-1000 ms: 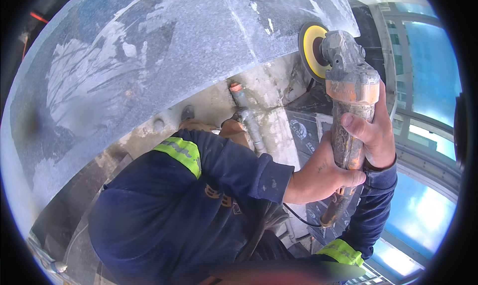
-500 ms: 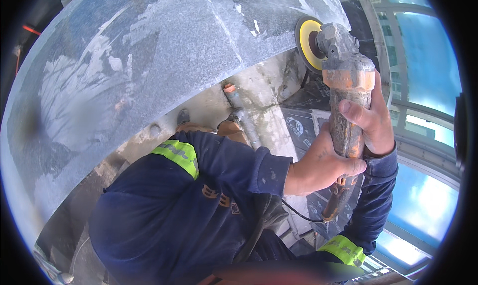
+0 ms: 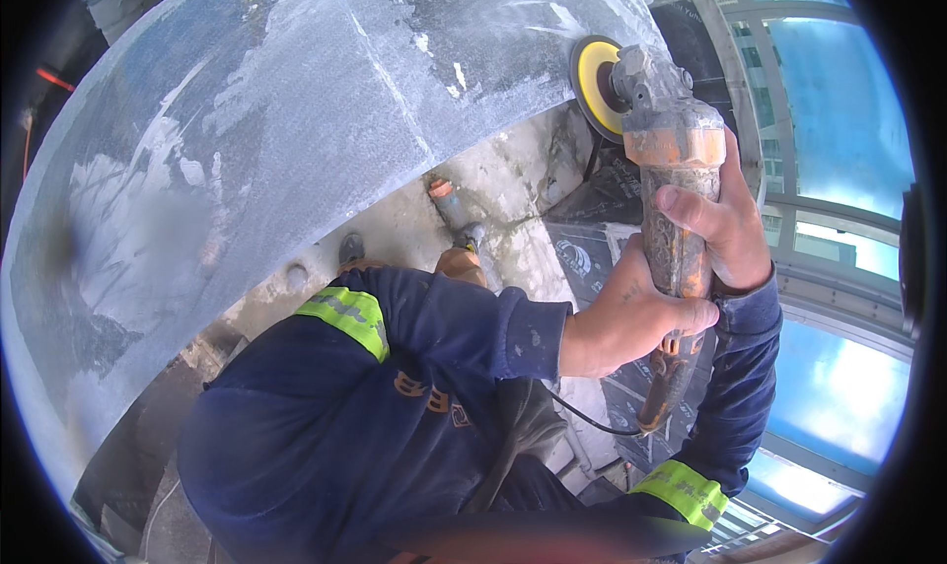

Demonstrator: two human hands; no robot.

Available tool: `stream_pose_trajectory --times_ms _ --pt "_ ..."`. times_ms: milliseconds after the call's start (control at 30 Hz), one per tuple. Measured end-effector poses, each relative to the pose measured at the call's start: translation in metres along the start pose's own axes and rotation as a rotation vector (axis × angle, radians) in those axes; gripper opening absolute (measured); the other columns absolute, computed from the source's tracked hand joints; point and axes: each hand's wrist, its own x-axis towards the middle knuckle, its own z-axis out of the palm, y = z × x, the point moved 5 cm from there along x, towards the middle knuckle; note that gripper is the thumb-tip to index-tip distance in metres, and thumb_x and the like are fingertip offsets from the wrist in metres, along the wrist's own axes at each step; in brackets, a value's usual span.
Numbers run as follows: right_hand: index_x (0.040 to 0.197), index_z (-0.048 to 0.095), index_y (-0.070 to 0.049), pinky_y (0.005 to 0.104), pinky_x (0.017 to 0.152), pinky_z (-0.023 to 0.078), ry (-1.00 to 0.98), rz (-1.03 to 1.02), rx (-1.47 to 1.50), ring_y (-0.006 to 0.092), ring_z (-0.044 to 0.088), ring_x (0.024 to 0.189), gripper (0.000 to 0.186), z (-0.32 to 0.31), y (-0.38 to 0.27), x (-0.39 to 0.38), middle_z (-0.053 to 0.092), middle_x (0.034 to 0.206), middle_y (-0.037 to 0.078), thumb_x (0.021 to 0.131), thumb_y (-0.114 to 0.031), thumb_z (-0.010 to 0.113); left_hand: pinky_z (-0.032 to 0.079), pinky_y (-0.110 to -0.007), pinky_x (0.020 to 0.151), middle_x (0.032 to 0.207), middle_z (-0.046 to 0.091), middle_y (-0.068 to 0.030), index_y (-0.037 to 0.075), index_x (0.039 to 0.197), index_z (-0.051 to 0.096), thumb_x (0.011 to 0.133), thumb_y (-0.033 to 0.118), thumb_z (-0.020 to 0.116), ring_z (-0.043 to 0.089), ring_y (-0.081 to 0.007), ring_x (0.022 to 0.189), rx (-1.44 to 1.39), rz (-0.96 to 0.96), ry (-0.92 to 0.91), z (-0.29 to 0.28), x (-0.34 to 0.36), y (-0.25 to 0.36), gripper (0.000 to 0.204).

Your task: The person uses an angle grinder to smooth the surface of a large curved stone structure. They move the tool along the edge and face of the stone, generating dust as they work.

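Observation:
Both my hands are wrapped round an angle grinder [image 3: 679, 224] with a worn orange and grey body. My left hand [image 3: 631, 313] is closed round the lower body, its thumb across the front. Higher up, just below the orange collar, my right hand [image 3: 728, 221] grips it from the right side. The grinder's round yellow and black disc [image 3: 595, 89] stands on edge at the rim of a large grey, curved-looking surface [image 3: 296, 120] streaked with white. Whether disc and rim touch, I cannot tell. A black cord [image 3: 592, 421] runs from the grinder's lower end.
Below the grey surface lies a dusty concrete floor [image 3: 395, 219], with my boots and a grey pipe with an orange end [image 3: 446, 197] on it. Dark printed sheeting [image 3: 602, 258] covers part of the ground. Framed blue glass [image 3: 838, 110] lines the right side.
The grinder and both hands have shifted a little left in view. Against the grey surface, the disc has moved right along its rim. Both grips stay the same.

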Motion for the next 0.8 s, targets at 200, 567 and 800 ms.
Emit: stream_pose_trajectory --times_ms 200,567,800 --pt "0.145 0.033 0.001 0.0377 0.101 0.044 0.014 -0.001 0.038 0.0247 0.055 0.116 0.092 -0.014 0.014 0.001 0.057 0.125 0.016 0.072 -0.024 0.082 0.053 -0.036 0.092 0.119 0.057 -0.0095 0.0 0.14 0.035 0.085 0.001 0.074 0.061 -0.0185 0.109 0.045 0.004 0.015 -0.001 0.01 -0.006 0.068" --pt "0.147 0.031 0.002 0.0384 0.104 0.043 0.007 -0.071 0.006 0.0252 0.054 0.119 0.096 -0.012 0.012 -0.002 0.056 0.127 0.015 0.07 -0.024 0.082 0.051 -0.036 0.095 0.128 0.052 -0.0108 0.0 0.148 0.025 0.084 0.003 0.077 0.057 -0.0191 0.116 0.087 -0.011 0.046 -0.001 0.007 -0.016 0.083" --pt "0.146 0.033 0.002 0.0374 0.103 0.043 0.005 -0.006 -0.045 0.0244 0.054 0.12 0.095 -0.013 0.013 -0.005 0.056 0.129 0.015 0.069 -0.024 0.082 0.056 -0.033 0.081 0.113 0.059 -0.0087 0.001 0.141 0.034 0.083 0.0 0.075 0.064 -0.017 0.098 0.041 0.059 0.088 0.003 0.006 -0.015 0.071"
